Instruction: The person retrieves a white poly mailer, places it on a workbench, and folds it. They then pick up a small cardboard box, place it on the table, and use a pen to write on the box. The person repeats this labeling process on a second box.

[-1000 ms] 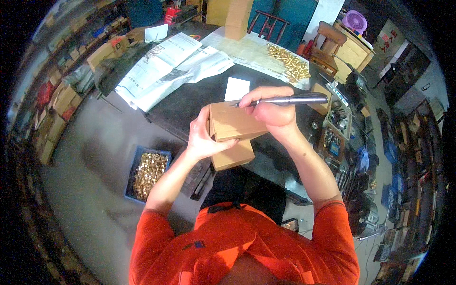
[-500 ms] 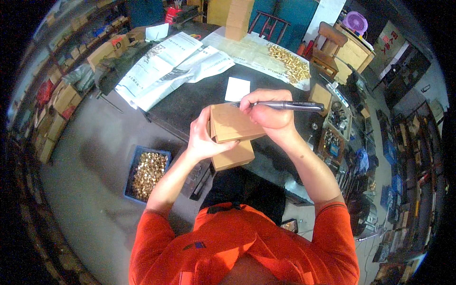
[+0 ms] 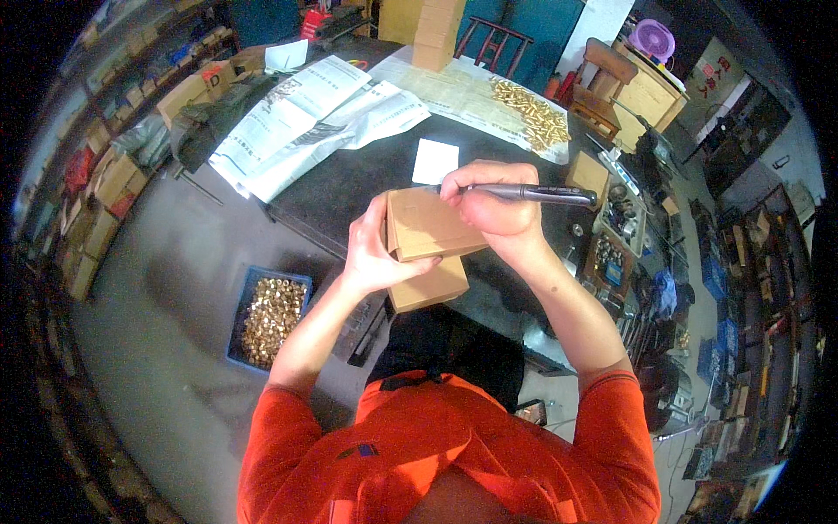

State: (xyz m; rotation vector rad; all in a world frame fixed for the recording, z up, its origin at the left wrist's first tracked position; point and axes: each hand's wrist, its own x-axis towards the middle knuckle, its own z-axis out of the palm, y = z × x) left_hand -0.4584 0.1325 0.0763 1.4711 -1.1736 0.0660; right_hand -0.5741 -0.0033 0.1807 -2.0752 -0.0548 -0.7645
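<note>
My left hand grips a small brown cardboard box from its left side, thumb along the near edge. In my right hand is a dark grey pen, its back end pointing right. The fingers and pen point are at the box's upper right; my hand hides the tip, so I cannot tell whether it touches the cardboard. Just below the held box shows a second cardboard box, nearer to my body. A white square of paper lies on the dark table beyond my hands.
Newspaper sheets cover the table's left part. Small brass pieces lie on paper at the far right, near a stack of cardboard boxes. A blue crate of brass parts sits on the floor at left. Trays of metal parts stand at right.
Both hands, the pen and the held box stay almost in place. The surroundings have shifted very slightly in the picture.
</note>
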